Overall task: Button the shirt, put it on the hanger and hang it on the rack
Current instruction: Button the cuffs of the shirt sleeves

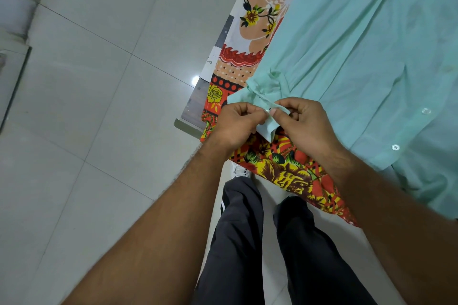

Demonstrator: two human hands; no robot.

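Pale grey floor tiles [99, 96] fill the left of the head view, with a small bright glare spot [195, 79] shining beside the corner of the surface [195, 104]. A bare strip of grey board shows along that edge. The rest of the surface is covered by a floral cloth [285, 173] in orange, red and yellow, which hangs over the near edge.

A person stands at this corner, forearms reaching in from the bottom of the frame. The left hand [238, 124] is curled, thumb and forefinger pinching one side of a mint-green cuff [268, 129]. The right hand [306, 126] is just beside it, fingers bent and thumb pressed on the other flap of the same cuff, so that the two thumbs nearly meet. A tiny pale button appears to sit between the thumb tips, though it is too small to be sure. The cuff is held slightly above the cloth.

Below the hands are the person's dark trousers [235, 230] and the toe of a white shoe [240, 171] on the floor.

To the right, the sleeve runs back from the cuff to the mint-green shirt [359, 44], which lies spread and creased on the cloth. Two white buttons [395, 147] show along its front edge at far right.
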